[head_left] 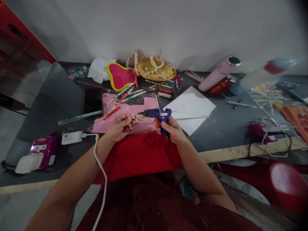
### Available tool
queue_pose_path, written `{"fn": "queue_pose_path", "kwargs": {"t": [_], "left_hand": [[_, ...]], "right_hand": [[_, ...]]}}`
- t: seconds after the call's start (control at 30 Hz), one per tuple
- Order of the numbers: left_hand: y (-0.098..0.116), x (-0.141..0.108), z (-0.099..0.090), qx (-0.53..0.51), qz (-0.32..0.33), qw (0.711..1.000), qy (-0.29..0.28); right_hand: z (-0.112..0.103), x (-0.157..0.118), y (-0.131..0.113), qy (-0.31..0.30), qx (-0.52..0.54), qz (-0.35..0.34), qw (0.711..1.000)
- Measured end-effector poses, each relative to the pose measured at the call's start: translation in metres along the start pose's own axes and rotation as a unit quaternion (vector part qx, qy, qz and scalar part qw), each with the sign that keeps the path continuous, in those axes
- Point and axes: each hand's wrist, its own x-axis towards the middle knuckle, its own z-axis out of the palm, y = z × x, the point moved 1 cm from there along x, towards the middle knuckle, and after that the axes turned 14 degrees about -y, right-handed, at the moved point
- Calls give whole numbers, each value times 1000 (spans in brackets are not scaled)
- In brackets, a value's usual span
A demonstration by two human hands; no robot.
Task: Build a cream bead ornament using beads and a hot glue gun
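My right hand [175, 129] is wrapped round the grip of a blue hot glue gun [154, 113] with an orange trigger and a small red light. A clear glue stick [190, 113] runs out of its back end. Between the thumb and fingers of my left hand [120, 127] is a small cluster of pale beige pieces [139, 118]. The gun's nozzle points left and meets the cluster, though I cannot tell whether they touch. Under both hands lie a pink paper sheet [142, 126] and a red cloth [144, 157].
Behind sit a yellow basket [141, 76], a pink heart-shaped piece [120, 77], chopstick packets and pliers. A white sheet [190, 104], pink flask [218, 73] and red can [222, 85] stand rightward. At left are a phone [92, 102], purple power block [45, 150] and charger with cable [72, 137].
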Motion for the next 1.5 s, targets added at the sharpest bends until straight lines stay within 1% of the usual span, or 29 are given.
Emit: {"fn": "queue_pose_path", "kwargs": {"t": [0.07, 0.37, 0.77, 0.97, 1.5], "left_hand": [[0, 1, -1, 1, 1, 1000, 2], [-3, 0, -6, 8, -12, 1000, 1], [-2, 0, -6, 4, -5, 1000, -9], [-2, 0, -5, 0, -10, 1000, -3], [-4, 0, -7, -1, 4, 1000, -13]], "right_hand": [[0, -1, 0, 1, 6, -9, 1000], [1, 0, 7, -47, -34, -13, 998], [2, 0, 8, -66, -32, -21, 997], [3, 0, 8, -66, -37, -27, 997], [2, 1, 9, -66, -64, -36, 995]]}}
